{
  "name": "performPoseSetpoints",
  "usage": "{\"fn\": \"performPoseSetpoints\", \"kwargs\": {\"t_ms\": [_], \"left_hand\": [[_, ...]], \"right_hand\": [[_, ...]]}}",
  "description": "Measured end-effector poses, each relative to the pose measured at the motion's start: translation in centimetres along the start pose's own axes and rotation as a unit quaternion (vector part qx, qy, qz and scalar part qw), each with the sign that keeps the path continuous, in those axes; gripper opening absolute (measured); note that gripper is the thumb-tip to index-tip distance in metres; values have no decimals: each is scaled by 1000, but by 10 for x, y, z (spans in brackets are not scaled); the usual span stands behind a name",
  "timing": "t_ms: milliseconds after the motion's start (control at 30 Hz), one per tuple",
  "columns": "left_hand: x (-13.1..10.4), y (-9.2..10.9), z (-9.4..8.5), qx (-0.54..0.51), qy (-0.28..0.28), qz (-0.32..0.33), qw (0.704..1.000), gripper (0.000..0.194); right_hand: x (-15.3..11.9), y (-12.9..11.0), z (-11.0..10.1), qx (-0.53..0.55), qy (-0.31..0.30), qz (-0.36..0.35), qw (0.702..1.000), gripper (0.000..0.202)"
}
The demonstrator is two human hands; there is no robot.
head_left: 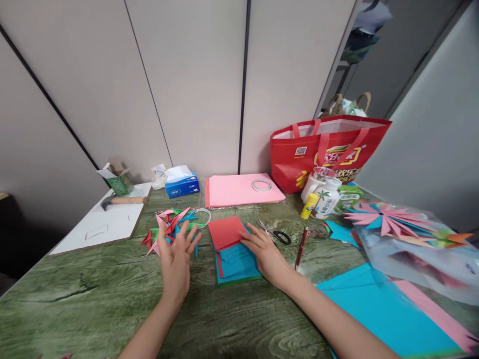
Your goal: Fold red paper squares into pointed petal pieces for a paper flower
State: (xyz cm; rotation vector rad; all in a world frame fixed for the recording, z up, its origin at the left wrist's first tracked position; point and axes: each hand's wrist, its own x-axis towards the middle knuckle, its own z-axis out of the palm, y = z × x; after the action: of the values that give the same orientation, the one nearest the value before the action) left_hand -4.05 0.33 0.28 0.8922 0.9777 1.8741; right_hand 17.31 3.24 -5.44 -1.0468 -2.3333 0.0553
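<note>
The right hand [264, 249], fingers loosely spread, rests on the red and blue paper stack [239, 264]; left of that stack, the left hand [175, 259] is spread open beside folded paper stars [170, 224].

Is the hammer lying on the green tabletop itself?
No, the hammer lies on the white board.

Bare forearms [150, 326], slender fingers [251, 239]
</note>
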Motion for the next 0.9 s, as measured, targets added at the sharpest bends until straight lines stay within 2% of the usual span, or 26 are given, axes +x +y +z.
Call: {"fn": "performPoseSetpoints", "kwargs": {"t_ms": [100,200,267,367,500,567,633,700,833,900], "left_hand": [[-6,-1,1,55,-41,-15,998,47],[-8,-6,-1,119,-53,-50,990,32],[-10,-10,-1,144,-70,-83,984,32],[-14,-13,1,143,-103,-137,975,46],[-20,-12,6,90,-133,-198,967,85],[-22,-9,8,59,-157,-208,964,97],[-22,-7,8,41,-179,-202,962,100],[-21,-7,8,48,-188,-197,961,91],[-19,-10,5,108,-180,-194,958,49],[-19,-11,4,134,-175,-167,961,35]], "right_hand": [[1,-1,-1,11,-4,-4,1000,59],[2,-4,-4,47,58,-5,997,51],[3,-8,-8,82,117,2,990,42],[3,-15,-14,129,185,28,974,31],[2,-24,-22,194,236,25,952,22],[3,-29,-25,223,242,4,945,21],[3,-32,-26,235,233,-13,943,21],[4,-33,-26,234,218,-20,947,24],[3,-33,-24,238,197,-12,951,25],[3,-33,-24,242,195,-1,950,21]]}}
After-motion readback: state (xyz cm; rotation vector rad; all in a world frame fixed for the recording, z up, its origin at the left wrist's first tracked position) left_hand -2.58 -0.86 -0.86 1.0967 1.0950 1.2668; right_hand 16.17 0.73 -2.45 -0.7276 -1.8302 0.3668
